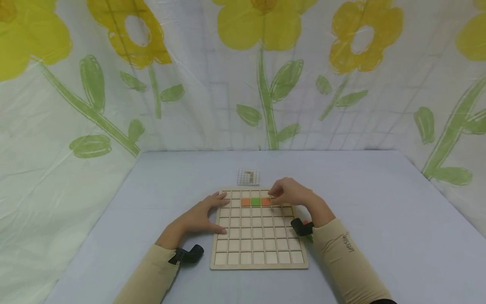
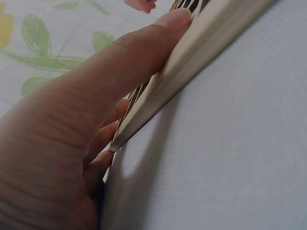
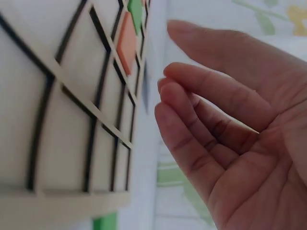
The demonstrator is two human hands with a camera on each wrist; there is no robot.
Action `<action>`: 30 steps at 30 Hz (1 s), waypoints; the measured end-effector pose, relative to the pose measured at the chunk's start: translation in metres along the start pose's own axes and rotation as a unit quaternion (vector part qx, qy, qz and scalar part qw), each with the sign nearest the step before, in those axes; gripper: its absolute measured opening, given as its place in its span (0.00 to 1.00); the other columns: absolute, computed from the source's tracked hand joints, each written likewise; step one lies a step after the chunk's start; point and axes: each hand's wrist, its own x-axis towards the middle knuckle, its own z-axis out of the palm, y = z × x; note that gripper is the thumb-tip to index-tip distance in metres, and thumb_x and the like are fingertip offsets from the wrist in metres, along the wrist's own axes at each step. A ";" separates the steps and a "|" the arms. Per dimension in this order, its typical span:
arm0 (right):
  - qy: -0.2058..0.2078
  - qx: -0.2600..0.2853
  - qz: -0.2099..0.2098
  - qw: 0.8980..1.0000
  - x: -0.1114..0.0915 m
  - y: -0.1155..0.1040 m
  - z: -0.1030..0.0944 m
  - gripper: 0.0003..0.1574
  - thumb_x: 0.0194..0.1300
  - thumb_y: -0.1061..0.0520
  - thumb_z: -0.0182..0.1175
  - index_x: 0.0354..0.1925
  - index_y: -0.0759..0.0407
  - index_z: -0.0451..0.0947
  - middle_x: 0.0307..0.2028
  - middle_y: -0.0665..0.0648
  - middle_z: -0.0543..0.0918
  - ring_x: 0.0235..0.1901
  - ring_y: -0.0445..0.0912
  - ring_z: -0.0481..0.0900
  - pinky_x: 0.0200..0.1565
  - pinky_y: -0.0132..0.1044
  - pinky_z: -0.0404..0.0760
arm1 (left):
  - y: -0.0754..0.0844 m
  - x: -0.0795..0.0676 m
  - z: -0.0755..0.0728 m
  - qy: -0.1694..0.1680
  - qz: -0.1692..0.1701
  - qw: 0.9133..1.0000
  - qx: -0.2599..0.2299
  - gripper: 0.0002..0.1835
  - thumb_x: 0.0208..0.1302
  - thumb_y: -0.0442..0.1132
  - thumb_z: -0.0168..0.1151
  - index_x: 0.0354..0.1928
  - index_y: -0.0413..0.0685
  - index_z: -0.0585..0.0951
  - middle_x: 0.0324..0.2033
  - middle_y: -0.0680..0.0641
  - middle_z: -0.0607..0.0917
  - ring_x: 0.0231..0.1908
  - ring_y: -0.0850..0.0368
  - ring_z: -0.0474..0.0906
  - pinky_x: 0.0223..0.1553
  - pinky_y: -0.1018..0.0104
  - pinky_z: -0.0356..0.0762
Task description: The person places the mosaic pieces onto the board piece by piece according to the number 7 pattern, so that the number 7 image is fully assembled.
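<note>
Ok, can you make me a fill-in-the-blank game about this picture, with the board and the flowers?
The green tile sits between two ____ tiles.
The person's ____ grip touches the board's left edge.
The big flowers have ____ petals.

Missing words: orange; left; yellow

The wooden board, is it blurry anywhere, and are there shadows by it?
Head view: the board looks fairly clear, in soft, even light; left wrist view: a soft shadow lies on the white table beside it; right wrist view: its nearest squares look blurry, and so does the flowery curtain behind.
</note>
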 end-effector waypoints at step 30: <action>-0.024 -0.038 0.029 0.999 -0.077 0.016 -0.026 0.18 0.55 0.54 0.66 0.43 0.63 0.81 0.41 0.55 0.83 0.42 0.48 0.78 0.45 0.42 0.81 | 0.001 -0.001 0.000 -0.004 -0.004 1.000 0.007 0.50 0.36 0.66 0.72 0.66 0.61 0.67 0.72 0.57 0.55 0.73 0.51 0.42 0.71 0.42 0.44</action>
